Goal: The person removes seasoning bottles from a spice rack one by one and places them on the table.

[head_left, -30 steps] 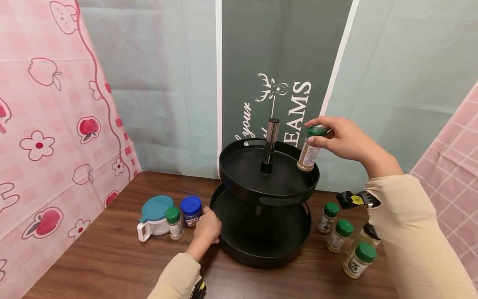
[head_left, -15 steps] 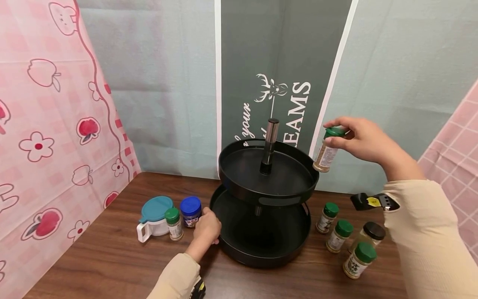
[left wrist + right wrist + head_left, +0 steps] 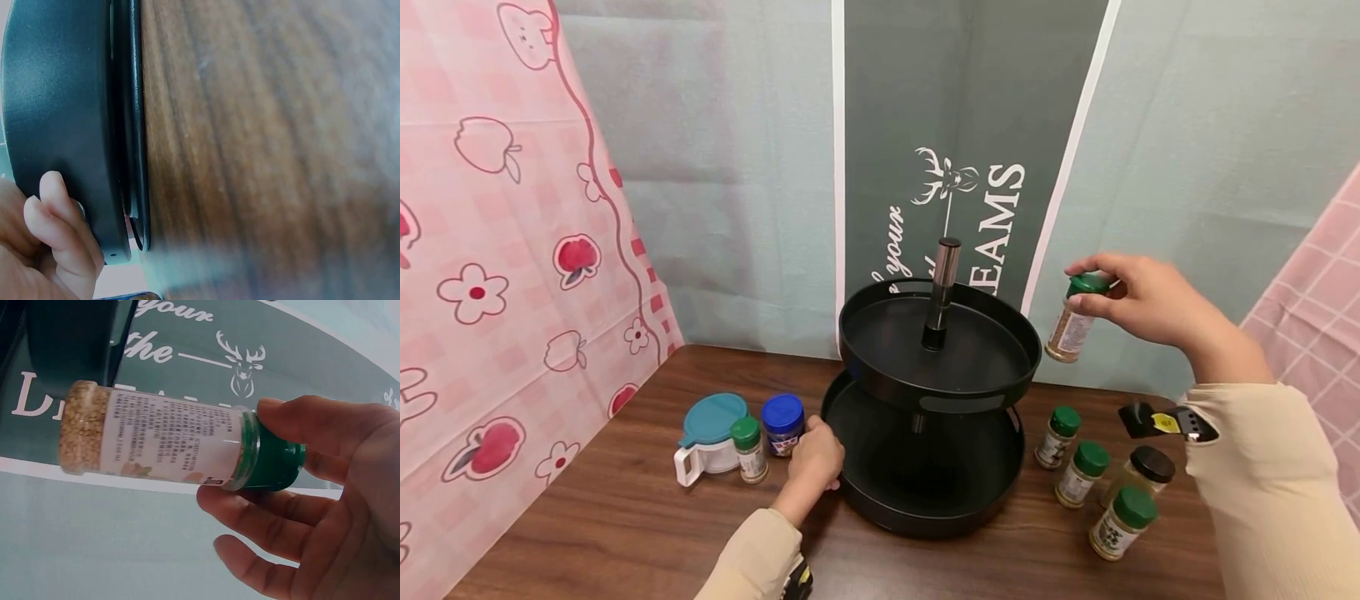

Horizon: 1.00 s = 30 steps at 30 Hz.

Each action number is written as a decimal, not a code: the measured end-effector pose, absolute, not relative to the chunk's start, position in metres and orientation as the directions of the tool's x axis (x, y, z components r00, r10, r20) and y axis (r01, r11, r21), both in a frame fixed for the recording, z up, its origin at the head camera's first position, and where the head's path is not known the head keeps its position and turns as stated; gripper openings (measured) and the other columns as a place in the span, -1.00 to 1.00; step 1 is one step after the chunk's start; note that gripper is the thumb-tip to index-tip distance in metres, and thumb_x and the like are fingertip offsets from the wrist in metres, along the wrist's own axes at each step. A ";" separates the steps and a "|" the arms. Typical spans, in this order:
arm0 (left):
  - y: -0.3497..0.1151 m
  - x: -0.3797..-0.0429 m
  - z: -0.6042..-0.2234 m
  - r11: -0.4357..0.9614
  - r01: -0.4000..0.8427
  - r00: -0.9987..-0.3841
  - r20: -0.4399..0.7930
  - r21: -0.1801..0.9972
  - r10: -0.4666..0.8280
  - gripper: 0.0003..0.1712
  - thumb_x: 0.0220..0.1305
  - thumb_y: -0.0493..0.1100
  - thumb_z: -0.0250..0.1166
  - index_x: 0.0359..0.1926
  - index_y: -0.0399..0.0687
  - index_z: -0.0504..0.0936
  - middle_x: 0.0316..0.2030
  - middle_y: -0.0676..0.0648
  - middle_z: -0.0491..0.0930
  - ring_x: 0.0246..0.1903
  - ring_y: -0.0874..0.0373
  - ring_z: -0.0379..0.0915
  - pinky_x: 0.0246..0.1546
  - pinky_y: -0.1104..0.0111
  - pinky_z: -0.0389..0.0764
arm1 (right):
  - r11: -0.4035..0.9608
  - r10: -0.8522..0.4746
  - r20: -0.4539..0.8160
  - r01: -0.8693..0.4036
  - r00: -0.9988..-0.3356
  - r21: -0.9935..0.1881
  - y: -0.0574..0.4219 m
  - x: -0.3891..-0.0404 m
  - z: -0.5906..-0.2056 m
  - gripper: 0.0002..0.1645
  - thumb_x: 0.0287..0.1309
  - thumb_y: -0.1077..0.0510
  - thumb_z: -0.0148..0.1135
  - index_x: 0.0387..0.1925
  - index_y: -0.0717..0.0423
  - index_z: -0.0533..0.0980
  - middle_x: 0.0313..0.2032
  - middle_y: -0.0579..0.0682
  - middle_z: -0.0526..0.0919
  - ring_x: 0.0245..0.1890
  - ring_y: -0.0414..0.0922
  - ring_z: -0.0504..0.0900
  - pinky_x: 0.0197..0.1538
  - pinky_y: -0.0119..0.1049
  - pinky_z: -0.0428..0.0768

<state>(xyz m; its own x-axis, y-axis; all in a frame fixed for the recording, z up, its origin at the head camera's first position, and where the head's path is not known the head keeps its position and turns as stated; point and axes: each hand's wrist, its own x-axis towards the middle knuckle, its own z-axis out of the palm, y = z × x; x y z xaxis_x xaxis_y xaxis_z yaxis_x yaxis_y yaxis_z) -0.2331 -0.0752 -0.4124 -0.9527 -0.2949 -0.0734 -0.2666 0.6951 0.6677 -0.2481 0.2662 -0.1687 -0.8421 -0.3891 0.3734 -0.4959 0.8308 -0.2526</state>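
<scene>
My right hand (image 3: pixel 1142 300) pinches a spice jar (image 3: pixel 1070 329) by its green cap, thumb on one side and fingers on the other. The jar hangs in the air just right of the upper tier of a black two-tier round tray (image 3: pixel 940 400). Through its clear base in the right wrist view, the jar (image 3: pixel 169 437) shows pale tan grains below a printed label. At the lower tier's left edge, my left hand (image 3: pixel 815 454) grips the tray wall; its curled fingers (image 3: pixel 62 231) lie against the wall in the left wrist view. Both tiers hold nothing visible.
Right of the tray stand green-capped jars (image 3: pixel 1082 473) and a black-capped jar (image 3: pixel 1138 475). On the left are a blue-lidded jar (image 3: pixel 784 425), another green-capped jar (image 3: pixel 750 450) and a white, teal-lidded container (image 3: pixel 715 429). Fabric curtains (image 3: pixel 737 183) hang behind the wooden table (image 3: pixel 587 508).
My right hand has carried the spice jar from above the upper tier out to the right, then slightly down. The left hand and the tray have stayed in place.
</scene>
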 end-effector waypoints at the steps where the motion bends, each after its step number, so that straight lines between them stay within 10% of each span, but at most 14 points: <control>1: -0.075 -0.233 -0.412 0.696 -0.267 -0.953 -0.075 0.667 -0.295 -0.74 0.15 -0.28 0.05 -0.15 -0.30 0.25 -0.68 -0.20 0.45 -0.91 0.15 0.35 -0.76 0.24 0.47 | 0.834 -0.394 0.365 -0.495 -0.844 -0.245 0.266 -0.247 -0.170 -0.59 0.08 0.10 0.23 -0.03 0.14 0.46 -0.33 0.16 0.61 -0.37 0.03 0.58 -0.46 -0.10 0.47; 30: -0.075 -0.232 -0.413 0.699 -0.272 -0.952 -0.079 0.662 -0.295 -0.72 0.15 -0.29 0.03 -0.12 -0.31 0.25 -0.83 -0.12 0.44 -0.91 0.15 0.34 -0.71 0.21 0.47 | 0.791 -0.563 0.196 -0.592 -0.803 -0.154 0.274 -0.214 -0.212 -0.65 -0.03 0.12 0.32 -0.18 -0.01 0.41 -0.51 -0.15 0.53 -0.53 -0.22 0.42 -0.45 -0.18 0.44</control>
<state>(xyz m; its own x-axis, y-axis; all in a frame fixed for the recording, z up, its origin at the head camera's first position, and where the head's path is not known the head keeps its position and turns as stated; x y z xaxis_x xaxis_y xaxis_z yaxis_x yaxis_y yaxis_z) -0.2318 -0.0749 -0.4134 -0.9521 -0.2954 -0.0787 -0.2715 0.6991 0.6615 -0.2141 0.2737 -0.2116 -0.8028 -0.5631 0.1961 -0.5923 0.7909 -0.1537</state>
